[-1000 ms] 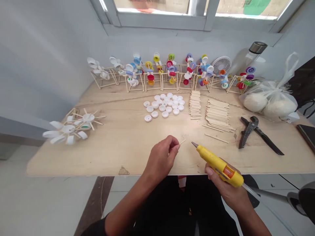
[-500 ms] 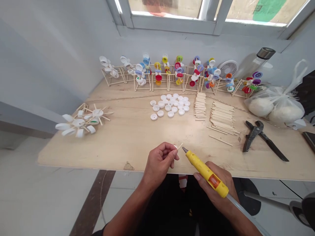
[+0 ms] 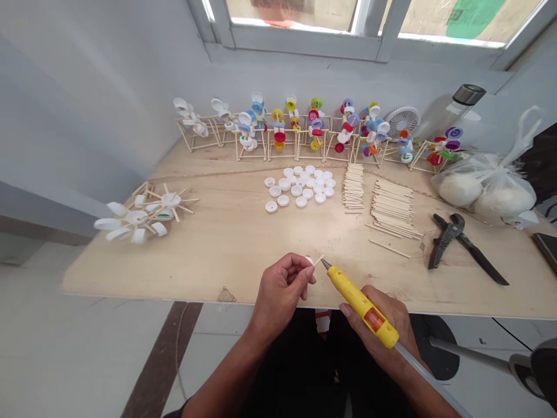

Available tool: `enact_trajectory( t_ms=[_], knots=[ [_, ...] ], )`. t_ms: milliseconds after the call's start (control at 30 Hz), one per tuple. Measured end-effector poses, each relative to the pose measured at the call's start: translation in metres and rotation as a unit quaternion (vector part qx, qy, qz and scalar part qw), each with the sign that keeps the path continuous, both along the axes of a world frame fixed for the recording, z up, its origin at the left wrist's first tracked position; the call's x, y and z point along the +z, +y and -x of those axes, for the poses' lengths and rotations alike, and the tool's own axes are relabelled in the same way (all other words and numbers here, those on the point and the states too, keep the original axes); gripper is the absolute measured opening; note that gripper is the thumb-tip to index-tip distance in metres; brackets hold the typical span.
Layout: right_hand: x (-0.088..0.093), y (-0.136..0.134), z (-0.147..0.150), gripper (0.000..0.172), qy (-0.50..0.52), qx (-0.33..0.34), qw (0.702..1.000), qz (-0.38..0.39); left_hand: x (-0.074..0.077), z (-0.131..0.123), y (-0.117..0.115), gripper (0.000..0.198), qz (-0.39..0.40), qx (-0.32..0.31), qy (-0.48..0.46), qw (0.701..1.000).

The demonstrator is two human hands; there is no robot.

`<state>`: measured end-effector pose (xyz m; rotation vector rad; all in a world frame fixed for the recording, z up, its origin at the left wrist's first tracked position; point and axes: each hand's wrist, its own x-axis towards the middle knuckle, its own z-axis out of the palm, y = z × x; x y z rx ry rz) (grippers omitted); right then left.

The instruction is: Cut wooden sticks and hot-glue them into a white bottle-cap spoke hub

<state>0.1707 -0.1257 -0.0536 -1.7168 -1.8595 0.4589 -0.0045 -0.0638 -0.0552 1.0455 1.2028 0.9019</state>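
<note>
Near the table's front edge, my left hand (image 3: 285, 284) pinches a short wooden stick (image 3: 319, 260) and a white bottle cap (image 3: 309, 260), partly hidden behind the fingers. Whether cap and stick are joined I cannot tell. My right hand (image 3: 385, 322) is wrapped round a yellow glue gun (image 3: 359, 299), a clear glue stick (image 3: 429, 377) running out of its back end. The metal nozzle (image 3: 325, 264) is right by the stick's tip. Several loose white bottle caps (image 3: 297, 190) lie beyond, beside piles of short sticks (image 3: 353, 188) and longer sticks (image 3: 391, 209).
Black cutters (image 3: 448, 238) lie on the right, in front of a plastic bag (image 3: 487, 191) with round white things. White cap wheels (image 3: 137, 217) rest at left. Coloured cap wheels on stick frames (image 3: 282, 133) line the wall, near a small fan (image 3: 401, 123) and a bottle (image 3: 456, 110).
The glue gun has shifted very slightly left, its nozzle nearer the stick's tip. Both hands keep their hold; the view has moved a little.
</note>
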Motion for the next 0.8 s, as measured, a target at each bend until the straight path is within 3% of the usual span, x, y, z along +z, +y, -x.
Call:
enact_trajectory(
  t_ms=[800],
  knots=[
    [-0.0024, 0.0005, -0.0025, 0.036, -0.017, -0.013, 1.0, -0.021, -0.0022, 0.001, 0.0008, 0.016, -0.009, 0.003, 0.002, 1.0]
  ],
)
